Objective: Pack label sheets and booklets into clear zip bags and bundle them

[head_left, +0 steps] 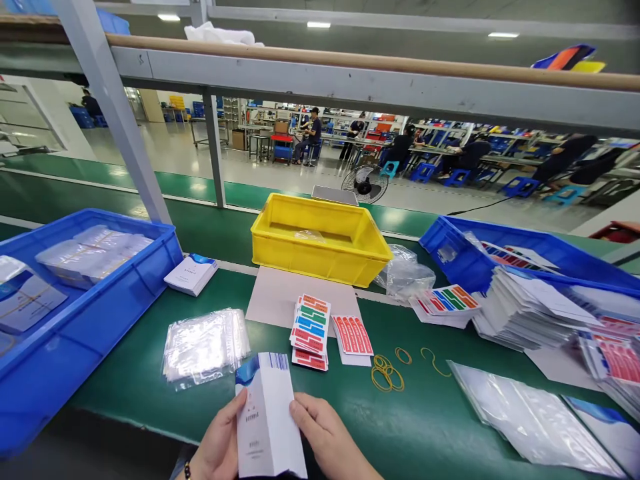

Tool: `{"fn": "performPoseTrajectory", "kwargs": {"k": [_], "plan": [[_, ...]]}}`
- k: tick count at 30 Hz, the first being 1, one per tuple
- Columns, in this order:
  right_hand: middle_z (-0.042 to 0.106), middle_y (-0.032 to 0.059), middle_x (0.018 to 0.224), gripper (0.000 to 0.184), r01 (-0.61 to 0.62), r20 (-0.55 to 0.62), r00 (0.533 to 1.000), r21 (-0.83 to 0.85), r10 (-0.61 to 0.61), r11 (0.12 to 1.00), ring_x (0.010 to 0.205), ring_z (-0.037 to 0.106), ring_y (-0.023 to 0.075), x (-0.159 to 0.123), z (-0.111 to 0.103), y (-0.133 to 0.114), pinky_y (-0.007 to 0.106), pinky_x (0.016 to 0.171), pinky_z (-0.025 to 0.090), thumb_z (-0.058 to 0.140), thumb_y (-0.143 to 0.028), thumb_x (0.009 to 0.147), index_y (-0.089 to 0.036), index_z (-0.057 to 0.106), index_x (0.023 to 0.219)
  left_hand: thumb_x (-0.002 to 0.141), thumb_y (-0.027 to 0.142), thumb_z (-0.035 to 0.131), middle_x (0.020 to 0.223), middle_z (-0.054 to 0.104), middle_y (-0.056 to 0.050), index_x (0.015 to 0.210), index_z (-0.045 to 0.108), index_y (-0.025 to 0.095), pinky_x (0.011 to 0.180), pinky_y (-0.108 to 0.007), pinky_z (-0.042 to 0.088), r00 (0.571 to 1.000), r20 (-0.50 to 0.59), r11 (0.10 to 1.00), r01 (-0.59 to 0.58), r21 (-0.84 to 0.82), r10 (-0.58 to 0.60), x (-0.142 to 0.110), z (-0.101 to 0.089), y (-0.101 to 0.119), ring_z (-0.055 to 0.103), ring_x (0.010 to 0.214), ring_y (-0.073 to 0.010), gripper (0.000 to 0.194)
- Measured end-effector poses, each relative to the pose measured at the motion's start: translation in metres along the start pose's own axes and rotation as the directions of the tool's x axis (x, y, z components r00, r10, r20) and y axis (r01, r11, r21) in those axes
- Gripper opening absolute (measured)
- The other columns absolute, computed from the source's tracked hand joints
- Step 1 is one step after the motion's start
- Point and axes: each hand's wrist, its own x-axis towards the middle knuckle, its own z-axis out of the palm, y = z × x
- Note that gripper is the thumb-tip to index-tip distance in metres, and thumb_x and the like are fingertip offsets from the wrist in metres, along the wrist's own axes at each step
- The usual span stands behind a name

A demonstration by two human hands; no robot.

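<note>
I hold a white booklet [267,413] with a blue corner and a barcode between both hands, low at the front edge of the green table. My left hand [220,443] grips its left side, thumb on the cover. My right hand [327,437] grips its right side. Just beyond lie a stack of clear plastic bags [205,345], a pile of coloured sticker sheets [311,330], a red sticker sheet [353,335] and several yellow rubber bands [387,372].
A blue bin [60,347] with bagged packs stands at the left, a white booklet [191,273] beside it. A yellow bin [320,237] sits at centre back, a second blue bin [470,267] at the right with stacks of white leaflets [530,310]. Clear bags [525,417] lie front right.
</note>
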Motion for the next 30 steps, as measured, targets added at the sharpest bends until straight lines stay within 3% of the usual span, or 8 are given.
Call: {"fn": "performPoseTrajectory", "kwargs": {"k": [6, 12, 20, 26, 30], "plan": [[0.049, 0.001, 0.061, 0.05, -0.077, 0.0, 0.997, 0.136, 0.078, 0.988, 0.056, 0.038, 0.0115, 0.001, -0.004, 0.008, 0.021, 0.05, 0.028, 0.048, -0.057, 0.078, -0.011, 0.062, 0.068, 0.076, 0.038, 0.057, 0.084, 0.074, -0.014, 0.089, 0.07, 0.007, 0.098, -0.041, 0.035, 0.998, 0.029, 0.997, 0.048, -0.059, -0.047, -0.007, -0.001, 0.004, 0.058, 0.106, -0.0305, 0.036], [0.044, -0.0018, 0.052, 0.052, -0.145, 0.02, 0.989, 0.36, 0.147, 0.922, 0.051, 0.033, 0.0093, 0.001, -0.006, 0.018, 0.021, 0.051, 0.024, 0.057, -0.063, 0.069, -0.012, 0.058, 0.057, 0.073, 0.037, 0.062, 0.087, 0.073, -0.013, 0.09, 0.07, 0.007, 0.1, -0.04, 0.033, 0.993, 0.105, 0.995, 0.063, -0.079, -0.055, -0.004, -0.002, 0.006, 0.056, 0.109, -0.0307, 0.036], [0.047, -0.0008, 0.053, 0.052, -0.126, 0.007, 0.991, 0.413, 0.136, 0.902, 0.051, 0.035, 0.0095, 0.003, -0.005, 0.023, 0.022, 0.051, 0.026, 0.057, -0.062, 0.07, -0.011, 0.06, 0.059, 0.073, 0.038, 0.061, 0.094, 0.072, -0.014, 0.098, 0.068, 0.004, 0.102, -0.038, 0.032, 0.982, 0.177, 0.995, 0.074, -0.06, -0.063, 0.0, -0.005, 0.006, 0.059, 0.104, -0.0296, 0.043], [0.052, 0.0001, 0.055, 0.048, -0.037, -0.166, 0.982, 0.285, 0.088, 0.958, 0.054, 0.042, 0.0123, 0.0, -0.016, 0.027, 0.023, 0.052, 0.034, 0.054, -0.058, 0.075, -0.012, 0.065, 0.066, 0.075, 0.038, 0.06, 0.096, 0.072, -0.013, 0.099, 0.068, 0.005, 0.1, -0.037, 0.035, 0.988, 0.154, 0.996, 0.034, -0.081, -0.022, 0.0, -0.013, 0.011, 0.062, 0.099, -0.0272, 0.041], [0.06, 0.0036, 0.058, 0.049, -0.036, -0.245, 0.962, 0.329, 0.123, 0.944, 0.057, 0.052, 0.0177, -0.002, -0.03, 0.027, 0.028, 0.055, 0.042, 0.054, -0.06, 0.074, -0.012, 0.068, 0.076, 0.076, 0.036, 0.059, 0.1, 0.071, -0.01, 0.1, 0.068, 0.008, 0.096, -0.037, 0.04, 0.981, 0.195, 0.992, 0.018, -0.125, 0.007, -0.004, -0.026, 0.021, 0.064, 0.097, -0.0245, 0.038]]}}
